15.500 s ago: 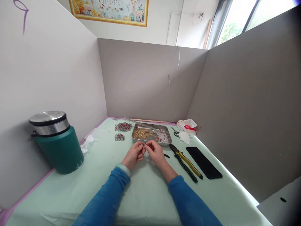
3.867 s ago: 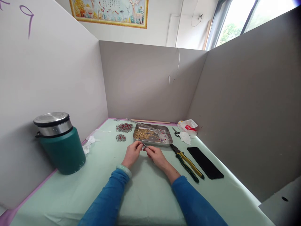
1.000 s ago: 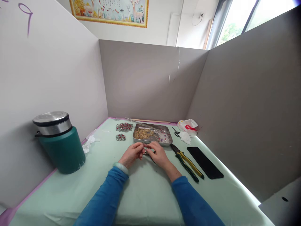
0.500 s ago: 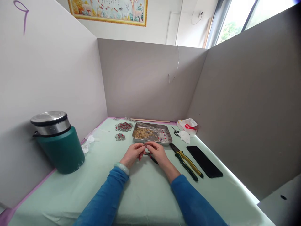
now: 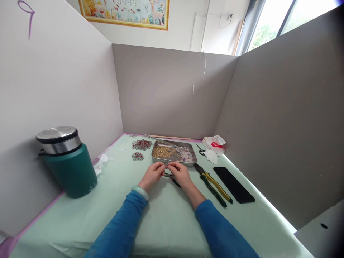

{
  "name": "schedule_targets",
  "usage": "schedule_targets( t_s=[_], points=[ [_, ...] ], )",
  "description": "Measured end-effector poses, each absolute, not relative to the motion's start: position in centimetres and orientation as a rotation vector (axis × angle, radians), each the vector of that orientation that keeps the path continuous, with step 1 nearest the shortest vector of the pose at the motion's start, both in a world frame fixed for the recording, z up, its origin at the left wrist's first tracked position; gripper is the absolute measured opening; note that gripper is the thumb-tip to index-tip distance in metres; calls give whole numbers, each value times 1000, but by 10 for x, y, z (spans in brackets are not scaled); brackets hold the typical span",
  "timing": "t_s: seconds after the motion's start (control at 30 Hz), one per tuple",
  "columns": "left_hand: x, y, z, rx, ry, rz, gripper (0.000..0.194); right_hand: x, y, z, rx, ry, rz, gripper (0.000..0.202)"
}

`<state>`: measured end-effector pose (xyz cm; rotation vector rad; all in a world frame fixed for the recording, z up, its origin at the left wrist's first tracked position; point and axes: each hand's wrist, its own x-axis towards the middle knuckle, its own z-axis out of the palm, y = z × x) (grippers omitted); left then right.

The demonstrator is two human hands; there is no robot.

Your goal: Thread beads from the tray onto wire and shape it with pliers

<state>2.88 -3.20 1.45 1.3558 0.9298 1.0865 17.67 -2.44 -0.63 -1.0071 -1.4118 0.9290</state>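
Note:
My left hand [image 5: 152,175] and my right hand [image 5: 181,174] meet in front of the metal tray [image 5: 172,163], thumbs and fingertips pinched together. Whatever lies between the fingertips is too small to make out. Under them, partly covered by my right hand, lies a small pair of pliers [image 5: 175,182] with dark and red handles. The tray holds gold beads [image 5: 162,152] on its left side and clear and red beads [image 5: 187,155] on its right. Left of it are two piles of wire pieces with red beads, a larger pile [image 5: 141,144] and a smaller pile [image 5: 138,156].
Large pliers [image 5: 215,187] with green and yellow handles and a black phone [image 5: 233,184] lie to the right. Behind them are scissors [image 5: 201,151] and a tissue pack [image 5: 214,144]. A green flask [image 5: 68,170] stands at left near crumpled tissue [image 5: 100,164]. Grey partitions [image 5: 172,89] enclose the table.
My fingertips have shifted slightly and my left fingers are drawn closer together. A thin wire-like bit that stuck up above them no longer shows.

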Motion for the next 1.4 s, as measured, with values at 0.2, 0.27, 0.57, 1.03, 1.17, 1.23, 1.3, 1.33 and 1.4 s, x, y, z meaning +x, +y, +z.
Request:
schedule_targets(
  t_s=[0.2,0.27,0.57,1.03,1.17,1.23,1.3,1.33,1.4],
  points=[
    [28,-35,16,1286,807,1016,27,177,-28,-1,-988,-1328,1047,22],
    [28,-36,17,1296,797,993,27,177,-28,-1,-979,-1316,1037,21],
    [24,-41,20,1306,834,914,27,187,-29,5,-955,-1658,533,18],
    [25,-37,14,1274,768,930,38,188,-27,4,-867,-1683,578,11],
    [27,-38,15,1283,801,943,40,187,-26,0,-872,-1625,666,10],
    [28,-38,17,1311,823,945,39,186,-25,0,-859,-1605,698,10],
    [28,-38,18,1336,855,940,36,185,-25,0,-856,-1591,719,10],
    [28,-38,18,1345,874,937,35,185,-25,0,-860,-1584,730,11],
    [29,-38,18,1356,907,935,30,183,-25,0,-873,-1567,772,10]
  ],
)
